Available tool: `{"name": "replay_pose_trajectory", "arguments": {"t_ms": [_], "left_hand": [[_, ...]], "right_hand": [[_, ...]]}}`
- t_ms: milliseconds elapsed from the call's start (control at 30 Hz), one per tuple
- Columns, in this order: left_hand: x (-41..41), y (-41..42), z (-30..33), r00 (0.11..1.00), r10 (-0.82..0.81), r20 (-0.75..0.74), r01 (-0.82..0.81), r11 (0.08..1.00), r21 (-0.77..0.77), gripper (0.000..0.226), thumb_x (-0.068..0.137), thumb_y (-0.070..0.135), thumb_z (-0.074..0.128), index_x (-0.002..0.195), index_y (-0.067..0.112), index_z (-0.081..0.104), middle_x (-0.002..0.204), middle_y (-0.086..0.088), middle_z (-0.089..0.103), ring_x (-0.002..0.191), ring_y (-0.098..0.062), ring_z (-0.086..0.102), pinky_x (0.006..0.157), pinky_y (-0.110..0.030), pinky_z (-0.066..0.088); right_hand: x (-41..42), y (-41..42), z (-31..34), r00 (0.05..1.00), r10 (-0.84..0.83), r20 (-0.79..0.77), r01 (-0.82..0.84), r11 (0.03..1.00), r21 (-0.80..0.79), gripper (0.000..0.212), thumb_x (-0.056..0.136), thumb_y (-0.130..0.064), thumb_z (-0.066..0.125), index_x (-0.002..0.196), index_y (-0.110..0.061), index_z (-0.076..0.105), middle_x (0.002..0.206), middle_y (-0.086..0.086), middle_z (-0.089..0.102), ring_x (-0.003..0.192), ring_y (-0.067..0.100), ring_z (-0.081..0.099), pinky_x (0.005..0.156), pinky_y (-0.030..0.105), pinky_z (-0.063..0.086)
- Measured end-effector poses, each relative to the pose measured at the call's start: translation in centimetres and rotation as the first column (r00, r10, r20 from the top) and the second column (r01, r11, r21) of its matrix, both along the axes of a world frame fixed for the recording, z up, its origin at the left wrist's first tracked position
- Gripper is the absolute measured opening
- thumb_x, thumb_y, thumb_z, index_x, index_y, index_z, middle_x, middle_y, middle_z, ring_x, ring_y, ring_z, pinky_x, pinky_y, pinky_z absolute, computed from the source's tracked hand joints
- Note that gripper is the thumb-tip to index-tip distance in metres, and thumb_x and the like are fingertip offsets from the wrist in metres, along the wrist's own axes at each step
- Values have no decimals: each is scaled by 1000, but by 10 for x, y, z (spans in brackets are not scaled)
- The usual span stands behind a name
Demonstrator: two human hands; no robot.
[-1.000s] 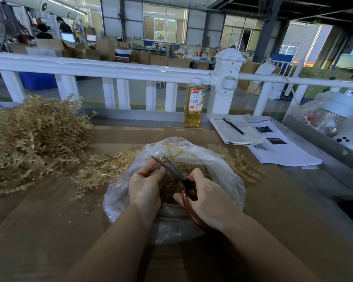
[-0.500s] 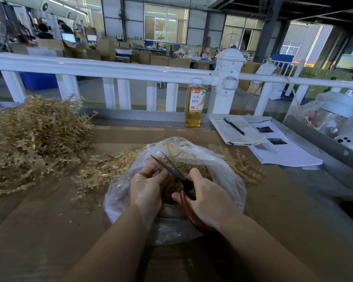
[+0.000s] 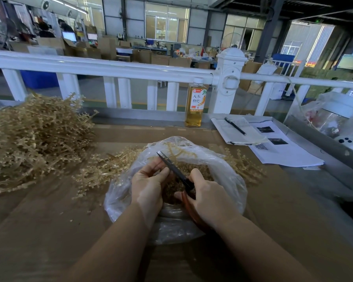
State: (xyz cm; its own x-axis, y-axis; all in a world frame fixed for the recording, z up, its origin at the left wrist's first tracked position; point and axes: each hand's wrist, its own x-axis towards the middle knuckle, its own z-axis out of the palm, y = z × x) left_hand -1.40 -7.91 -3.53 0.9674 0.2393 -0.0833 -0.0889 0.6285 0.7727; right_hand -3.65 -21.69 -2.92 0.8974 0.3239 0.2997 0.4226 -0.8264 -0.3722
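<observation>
**Just snipped: blades meet over the bag**

Half a second ago the scissors (image 3: 172,166) gaped with both blades showing; now they lie together as one dark line, so I judge a cut has just been made and a trimmed bit has dropped into the clear plastic bag (image 3: 171,231) below. The right hand (image 3: 208,202) is curled round the reddish handles. The left hand (image 3: 149,188) has barely moved. Its thumb and fingers are pressed together beside the blade, pinching a sprig that they mostly hide. Both hands hover over the bag's open mouth, near the middle of the table (image 3: 49,231). The next cut likely needs the sprig fed forward and the blades reopened.

By count:
- One pair of scissors and one bag, partly filled with golden cuttings.
- One large pile of sprigs (image 3: 33,135) at the left.
- One thinner scatter (image 3: 102,169) just beside the bag, with more behind its right side.
- One bottle (image 3: 195,106) of amber drink by the white railing (image 3: 110,68).
- One pen (image 3: 235,126) lying on one notebook (image 3: 251,137), with printed sheets (image 3: 289,157) beside it.
</observation>
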Motion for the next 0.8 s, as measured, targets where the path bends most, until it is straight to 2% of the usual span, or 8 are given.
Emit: {"name": "replay_pose_trajectory", "arguments": {"t_ms": [100,267,400,500,633,800], "left_hand": [[-1,-1,1,1000,4,-2,-4,1000,-3,31,86,-20,46,93,4,64,69,2,72,67,-7,70,58,-16,54],[-1,0,2,999,16,-33,-17,1000,-21,32,85,-20,49,90,7,64,65,4,70,64,-8,68,56,-18,54],[-3,0,3,1000,3,-25,-4,1000,-29,31,85,-20,48,91,6,64,74,-2,69,69,-10,69,60,-20,56],[-3,0,2,1000,3,-13,-3,1000,-27,30,84,-20,48,91,4,63,79,-5,67,73,-12,68,62,-19,56],[-1,1,0,999,24,-26,-25,999,-30,31,83,-21,50,87,7,63,69,1,64,65,-7,66,59,-17,55],[2,1,-3,999,23,-42,-25,999,-36,30,82,-20,52,88,7,63,79,-4,64,74,-12,67,59,-18,55]], "right_hand": [[0,0,0,1000,-10,1,10,1000,5,38,88,-55,56,102,-24,38,85,-5,64,76,13,63,68,26,51],[0,-2,1,999,-29,-19,30,997,65,37,87,-57,57,97,-27,39,74,-11,56,68,8,56,60,18,40],[-1,-1,0,1000,-25,3,25,1000,12,36,88,-59,53,98,-29,35,79,-10,58,70,9,55,62,20,40],[0,0,-2,999,-26,36,27,1000,-13,37,88,-59,52,103,-28,37,88,-8,63,78,10,61,66,21,46],[3,-1,-6,998,-23,50,24,999,-25,39,89,-58,51,105,-26,37,84,-7,63,76,12,62,63,20,44],[6,-1,-8,999,-8,42,10,999,-37,37,89,-58,51,97,-29,29,76,-8,59,70,12,61,61,21,43]]}}
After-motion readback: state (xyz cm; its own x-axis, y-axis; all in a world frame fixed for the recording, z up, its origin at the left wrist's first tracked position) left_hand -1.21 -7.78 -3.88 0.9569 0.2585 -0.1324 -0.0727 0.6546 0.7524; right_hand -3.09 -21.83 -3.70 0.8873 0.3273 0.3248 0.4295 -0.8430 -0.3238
